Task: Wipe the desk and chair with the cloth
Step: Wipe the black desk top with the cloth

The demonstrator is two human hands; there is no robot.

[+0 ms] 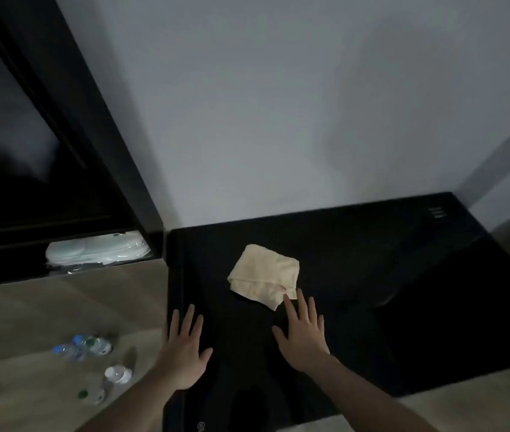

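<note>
Dim room, head cam looking down at a black bench [356, 244] set against a pale grey wall [278, 104]. I see the cloth [264, 274], cream/pale yellow, folded loosely into a rough square, lying flat on the bench approx mid-surface, a bit toward the wall from both hands. My right hand [302, 335] is flat w/ fingers spread wide, palm down over the bench, nothing gripped; its fingertips [286, 297] sit right at the near corner of the cloth, touching or just overlapping the edge, can't tell which. My left hand [185, 350] is also splayed open, palm down at the left edge of the bench, holding nothing, well apart from the cloth. Both forearms come in from the bottom of the frame. Left of the bench is a tall black cabinet [60, 135], its inside too dark to read, w/ something white and plastic-wrapped [97, 252] low down on a shelf. The floor [44, 307] is wood-look, and a few plastic bottles [83, 346] lie scattered on it below left, blurry. The chair I can't pick out w/ any certainty.
</note>
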